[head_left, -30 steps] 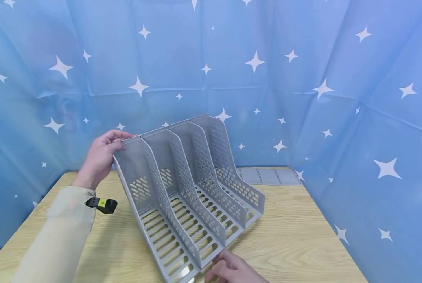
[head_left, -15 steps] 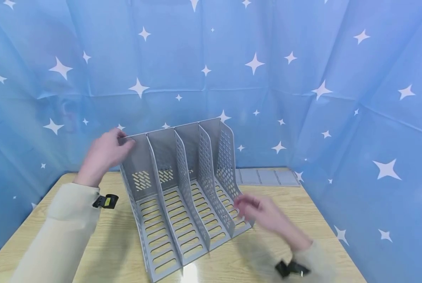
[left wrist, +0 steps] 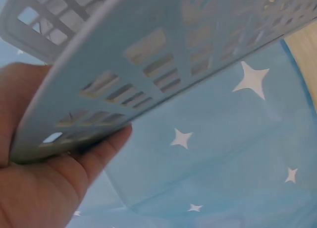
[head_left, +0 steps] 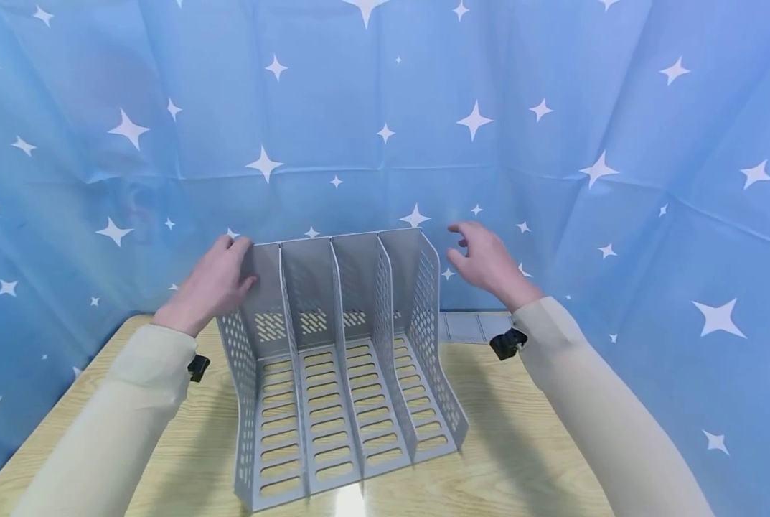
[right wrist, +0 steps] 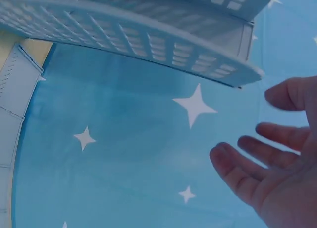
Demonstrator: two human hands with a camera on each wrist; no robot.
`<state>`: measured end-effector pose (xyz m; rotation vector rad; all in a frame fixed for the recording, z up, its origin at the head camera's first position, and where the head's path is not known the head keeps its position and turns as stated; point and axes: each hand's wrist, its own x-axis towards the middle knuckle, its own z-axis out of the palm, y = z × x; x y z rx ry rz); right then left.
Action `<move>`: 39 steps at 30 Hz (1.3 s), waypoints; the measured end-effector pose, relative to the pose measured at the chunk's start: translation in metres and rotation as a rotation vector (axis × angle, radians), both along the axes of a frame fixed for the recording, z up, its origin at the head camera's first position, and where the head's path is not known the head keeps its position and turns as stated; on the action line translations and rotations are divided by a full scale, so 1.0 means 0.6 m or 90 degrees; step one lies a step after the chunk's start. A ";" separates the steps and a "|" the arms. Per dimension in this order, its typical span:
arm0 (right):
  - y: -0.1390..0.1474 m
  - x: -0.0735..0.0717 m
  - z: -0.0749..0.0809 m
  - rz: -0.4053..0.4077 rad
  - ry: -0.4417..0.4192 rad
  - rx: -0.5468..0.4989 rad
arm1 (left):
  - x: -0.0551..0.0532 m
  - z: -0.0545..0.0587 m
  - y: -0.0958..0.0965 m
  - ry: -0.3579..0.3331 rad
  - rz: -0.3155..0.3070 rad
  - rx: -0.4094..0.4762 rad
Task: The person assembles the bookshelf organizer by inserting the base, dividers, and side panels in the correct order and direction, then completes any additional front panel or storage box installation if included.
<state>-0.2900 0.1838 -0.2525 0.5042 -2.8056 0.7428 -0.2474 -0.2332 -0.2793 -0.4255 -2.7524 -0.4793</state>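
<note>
A grey plastic file organizer point(head_left: 307, 269) with several upright compartments leans slightly askew over the table, its slotted base facing me. My left hand point(head_left: 207, 287) grips its upper left corner. In the left wrist view, the fingers and thumb of my left hand point(left wrist: 44, 193) lie on either side of the perforated side wall point(left wrist: 111, 47). Close to the upper right corner, my right hand point(head_left: 488, 262) is in the air with loosely bent fingers. The right wrist view shows a gap between my right hand point(right wrist: 287, 188) and the organizer's edge.
A flat grey panel point(head_left: 465, 328) with dividing lines lies on the wooden table point(head_left: 488, 402) at the back right, partly hidden by the right forearm. A blue curtain point(head_left: 359, 93) with white stars surrounds the back and sides.
My right hand has left the organizer's lower front edge and risen to beside its upper right corner. The organizer has turned to face me more squarely, with my left hand still at its corner.
</note>
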 end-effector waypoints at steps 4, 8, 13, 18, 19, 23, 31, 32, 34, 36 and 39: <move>-0.023 -0.010 0.007 0.041 -0.020 0.034 | -0.002 0.004 -0.001 -0.033 -0.010 0.014; -0.038 -0.021 0.009 0.061 -0.032 0.085 | -0.006 0.012 0.011 -0.072 -0.023 0.024; -0.045 -0.029 0.020 0.046 -0.064 0.178 | -0.012 0.031 0.030 -0.099 -0.050 0.009; -0.050 -0.030 0.029 0.061 -0.138 0.247 | -0.017 0.051 0.042 -0.148 -0.054 -0.040; -0.051 -0.031 0.029 0.064 -0.146 0.250 | -0.018 0.056 0.044 -0.158 -0.054 -0.057; -0.053 -0.032 0.025 0.069 -0.138 0.244 | -0.026 0.077 0.051 -0.176 -0.052 -0.139; -0.053 -0.033 0.020 0.082 -0.113 0.232 | -0.057 0.086 0.075 -0.171 -0.089 -0.207; -0.053 -0.032 0.020 0.082 -0.116 0.232 | -0.062 0.083 0.079 -0.170 -0.091 -0.209; -0.053 -0.031 0.018 0.086 -0.112 0.230 | -0.069 0.078 0.084 -0.179 -0.086 -0.206; -0.053 -0.033 0.016 0.093 -0.103 0.229 | -0.077 0.074 0.085 -0.200 -0.065 -0.198; -0.053 -0.034 0.016 0.097 -0.102 0.227 | -0.081 0.073 0.090 -0.232 -0.040 -0.189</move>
